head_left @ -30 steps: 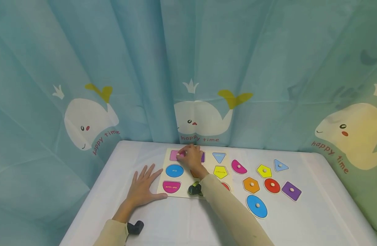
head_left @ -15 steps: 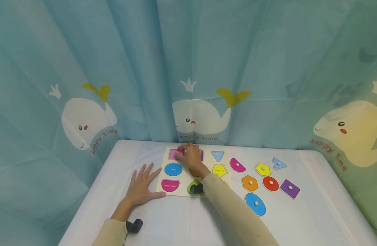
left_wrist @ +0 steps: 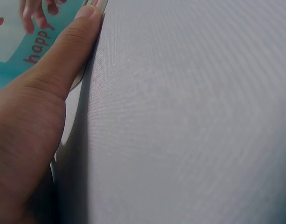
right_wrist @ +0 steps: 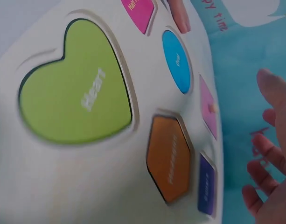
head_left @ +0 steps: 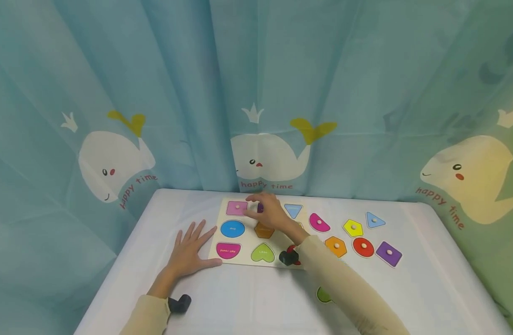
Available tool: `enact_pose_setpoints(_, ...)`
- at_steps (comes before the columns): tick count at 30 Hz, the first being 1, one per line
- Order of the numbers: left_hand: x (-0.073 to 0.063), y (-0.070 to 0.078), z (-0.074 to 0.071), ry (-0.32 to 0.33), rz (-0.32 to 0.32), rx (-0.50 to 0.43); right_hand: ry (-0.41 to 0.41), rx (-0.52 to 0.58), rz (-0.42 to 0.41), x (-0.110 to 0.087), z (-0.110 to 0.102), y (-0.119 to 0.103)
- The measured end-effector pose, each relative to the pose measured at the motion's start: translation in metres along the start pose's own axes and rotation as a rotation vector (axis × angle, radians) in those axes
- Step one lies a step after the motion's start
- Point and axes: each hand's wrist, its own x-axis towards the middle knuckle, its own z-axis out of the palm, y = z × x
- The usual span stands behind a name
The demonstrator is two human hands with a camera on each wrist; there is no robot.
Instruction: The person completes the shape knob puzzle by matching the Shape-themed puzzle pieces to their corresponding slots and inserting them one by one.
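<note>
A white shape puzzle board (head_left: 246, 235) lies on the table. In its far left recess sits a pink rectangle piece (head_left: 232, 210) with a small round knob, also visible in the right wrist view. My right hand (head_left: 273, 215) hovers beside this piece over the board's far side, its fingers loosely bent and apart, holding nothing. Spread flat at the board's left edge, my left hand (head_left: 188, 253) has its thumb tip against the near left corner; the left wrist view shows the thumb (left_wrist: 70, 44) on the board's edge. Printed recesses include a green heart (right_wrist: 77, 88) and a brown hexagon (right_wrist: 168, 158).
Loose knobbed pieces lie right of the board: a magenta half round (head_left: 319, 223), yellow pentagon (head_left: 350, 228), blue triangle (head_left: 373, 223), orange hexagon (head_left: 335, 246), red circle (head_left: 362, 249) and purple rectangle (head_left: 389, 255). My right sleeve partly hides a green piece (head_left: 323, 295). A whale-print curtain (head_left: 189, 93) hangs behind.
My right hand has let go of the pink rectangle and drawn back to the right, uncovering it in its recess. The right sleeve now covers the loose blue oval. My left hand stays put.
</note>
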Motion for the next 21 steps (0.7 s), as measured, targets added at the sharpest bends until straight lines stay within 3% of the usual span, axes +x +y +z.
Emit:
enact_pose_setpoints(8, 0.001, -0.002, 0.004, 0.000, -0.014, -0.009, -0.020, 0.075, 0.003, -0.022, -0.029, 0.008)
enact_pose_setpoints(16, 0.001, -0.002, 0.004, 0.001, -0.031, -0.005, 0.041, 0.070, -0.031, -0.048, -0.050, 0.025)
enact_pose_setpoints(21, 0.003, 0.000, 0.002, -0.013, -0.040, -0.013, 0.072, 0.074, 0.001, -0.068, -0.067, 0.037)
